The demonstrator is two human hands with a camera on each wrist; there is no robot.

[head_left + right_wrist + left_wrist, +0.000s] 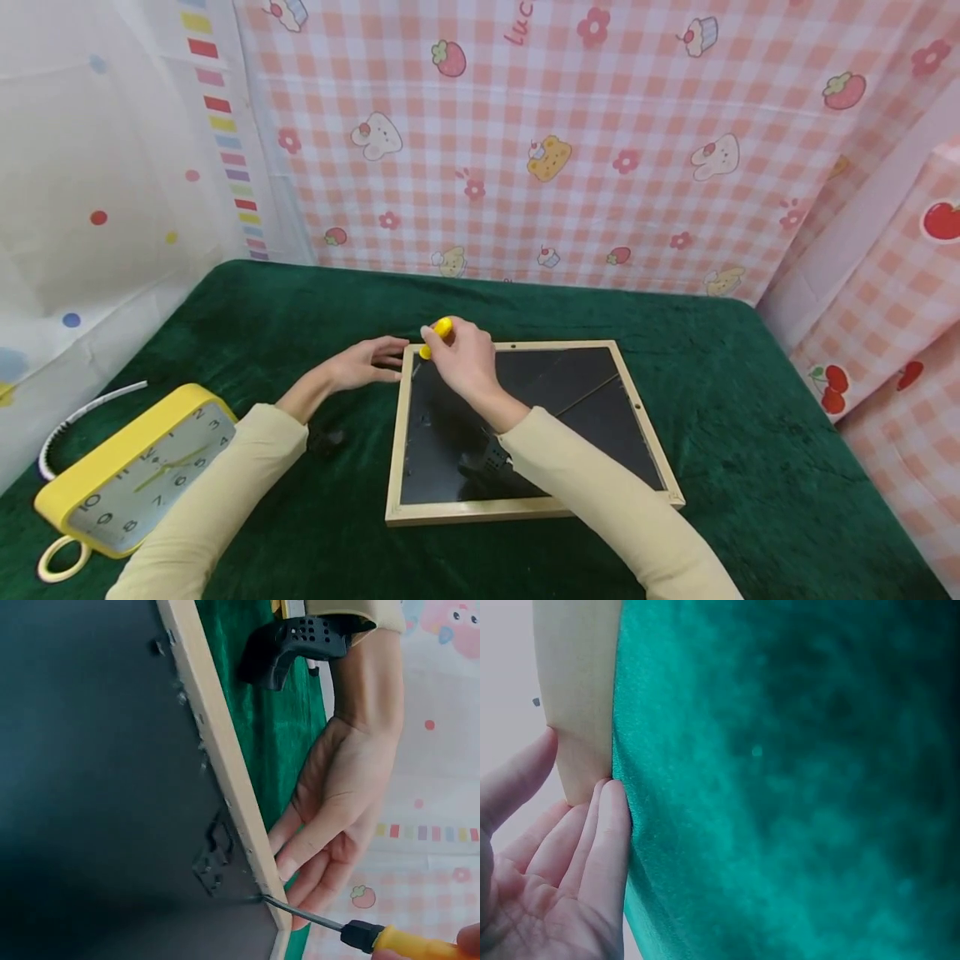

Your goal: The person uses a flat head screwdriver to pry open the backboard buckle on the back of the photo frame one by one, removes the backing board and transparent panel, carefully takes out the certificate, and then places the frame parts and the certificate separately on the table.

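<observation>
Wooden frame: lies flat on the green-covered counter, its pale border enclosing a black panel crossed by a thin brown line.
Right hand: fingers clamped around the yellow handle of a screwdriver, over the frame's far left corner.
Left hand: fingers straight, thumb spread away from them, tips touching the frame's left side near that corner.
Right wrist view: gives the tool's metal shaft in full, slanting over the border, its tip at the inner edge.
Left wrist view: brings out the thumb and fingertips against the wood, green cloth alongside.
Edges: a yellow clock sits beyond the left sleeve; green cloth stretches from the frame to the counter's right edge and back to a pink checked curtain.
</observation>
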